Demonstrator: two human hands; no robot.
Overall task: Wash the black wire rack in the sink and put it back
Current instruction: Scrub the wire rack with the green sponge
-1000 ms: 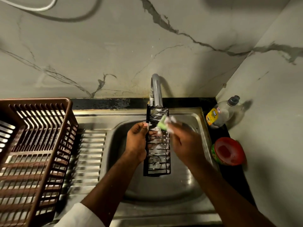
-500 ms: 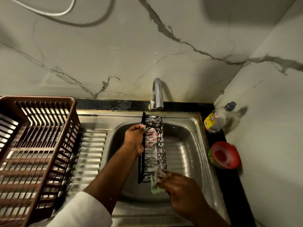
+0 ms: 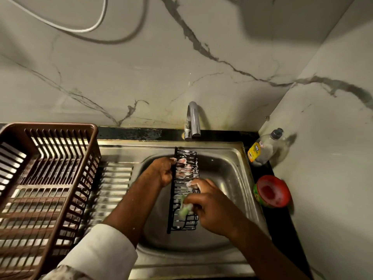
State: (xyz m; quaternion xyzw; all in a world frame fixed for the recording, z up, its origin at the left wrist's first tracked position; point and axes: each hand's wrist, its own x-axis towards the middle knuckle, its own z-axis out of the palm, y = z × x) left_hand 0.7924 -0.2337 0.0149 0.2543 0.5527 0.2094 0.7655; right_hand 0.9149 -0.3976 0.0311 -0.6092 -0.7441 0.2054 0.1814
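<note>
The black wire rack [image 3: 182,223] stands on its long edge over the steel sink [image 3: 232,178], with white suds on its wires. My left hand [image 3: 163,170] grips the rack's upper left rail. My right hand [image 3: 214,209] holds a soapy green sponge [image 3: 184,210] against the rack's lower right side. The tap [image 3: 192,120] stands behind the rack, and I see no water running from it.
A brown plastic dish basket [image 3: 46,178] sits on the ribbed drainboard [image 3: 115,182] at the left. At the right corner stand a dish soap bottle [image 3: 264,148] and a red-lidded tub [image 3: 271,191]. Marble walls close the back and right.
My right hand with the sponge went from the rack's top down to its bottom, and has now moved up to its lower middle. The rack turned onto its edge; my left hand kept its grip.
</note>
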